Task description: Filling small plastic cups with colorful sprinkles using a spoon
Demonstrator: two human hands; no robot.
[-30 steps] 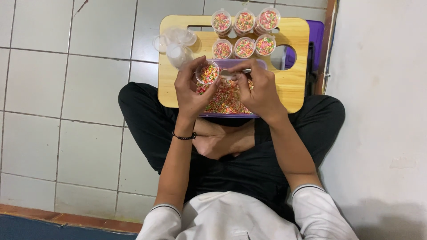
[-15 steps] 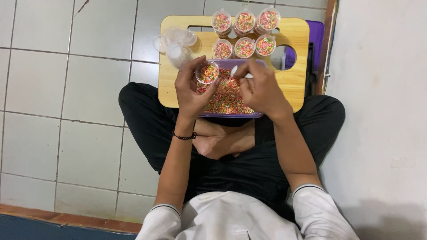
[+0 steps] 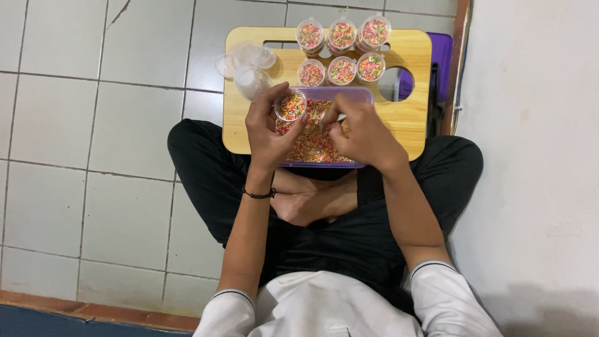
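The left hand point(image 3: 267, 134) has its grip clamped around a small clear cup point(image 3: 291, 105) partly filled with colourful sprinkles, held just above the near-left corner of a clear purple-tinted tub point(image 3: 359, 95) of the same sprinkles. The right hand point(image 3: 365, 134) hovers over the tub with its grip pinched together on something pale and thin; what it is cannot be told. The tub sits on a small wooden table point(image 3: 412, 125) over the person's crossed legs. Beyond the tub stand six filled cups point(image 3: 342, 70) in two rows, and a cluster of empty clear cups point(image 3: 246, 65) lies at the table's left edge. The floor is pale tile point(image 3: 75, 125).
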